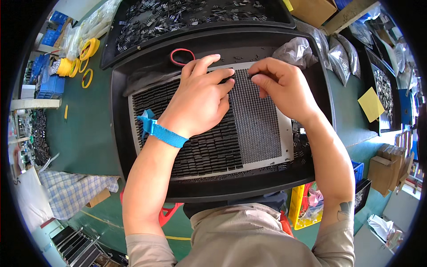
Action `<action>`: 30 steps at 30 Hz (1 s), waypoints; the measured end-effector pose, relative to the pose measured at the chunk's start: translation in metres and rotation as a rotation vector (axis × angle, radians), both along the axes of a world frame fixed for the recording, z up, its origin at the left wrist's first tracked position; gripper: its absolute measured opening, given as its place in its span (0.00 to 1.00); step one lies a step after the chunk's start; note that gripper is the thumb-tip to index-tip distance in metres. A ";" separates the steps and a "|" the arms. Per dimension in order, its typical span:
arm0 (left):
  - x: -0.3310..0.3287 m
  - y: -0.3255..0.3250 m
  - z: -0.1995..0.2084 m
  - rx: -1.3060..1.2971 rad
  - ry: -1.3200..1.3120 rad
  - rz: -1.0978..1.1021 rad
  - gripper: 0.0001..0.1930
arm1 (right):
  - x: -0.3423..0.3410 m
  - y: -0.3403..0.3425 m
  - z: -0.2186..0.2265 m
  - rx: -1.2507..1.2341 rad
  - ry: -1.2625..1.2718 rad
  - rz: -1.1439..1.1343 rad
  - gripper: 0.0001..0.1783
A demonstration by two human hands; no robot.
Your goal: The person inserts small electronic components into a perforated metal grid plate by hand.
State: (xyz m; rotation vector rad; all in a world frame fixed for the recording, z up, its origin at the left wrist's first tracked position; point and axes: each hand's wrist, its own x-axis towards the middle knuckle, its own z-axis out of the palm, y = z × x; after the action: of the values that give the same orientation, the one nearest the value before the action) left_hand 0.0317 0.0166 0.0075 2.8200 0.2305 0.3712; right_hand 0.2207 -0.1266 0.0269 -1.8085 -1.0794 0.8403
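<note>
A plate with a pale metal border and a grid of small holes lies in a deep black tray. Tight rows of small black parts cover its left and middle; the strip of grid to the right is bare. My left hand, with a blue wrist strap, rests over the rows, its fingers apart and tips by the boundary with the bare grid. My right hand is closed in a pinch over the grid's far end. A small black piece shows at its fingertips, mostly hidden.
Behind stands another black tray heaped with loose black parts. Inside my tray are a red ring and a clear plastic bag. Yellow tape rolls lie on the green table at left; filled bags sit at right.
</note>
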 end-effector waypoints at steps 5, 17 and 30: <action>0.000 0.002 -0.004 -0.017 -0.040 -0.015 0.16 | 0.003 0.004 -0.032 0.275 -0.446 0.163 0.09; 0.000 0.004 -0.007 -0.020 -0.054 -0.016 0.16 | 0.000 0.009 -0.046 0.374 -0.590 0.267 0.07; 0.000 0.004 -0.005 -0.030 -0.028 -0.014 0.15 | -0.003 0.011 -0.051 0.407 -0.618 0.251 0.08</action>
State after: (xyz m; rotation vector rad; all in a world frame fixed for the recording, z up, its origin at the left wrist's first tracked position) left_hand 0.0321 0.0204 0.0026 2.7832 0.2091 0.4008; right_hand 0.2178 -0.1152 -0.0236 -1.6276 -1.7533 0.1515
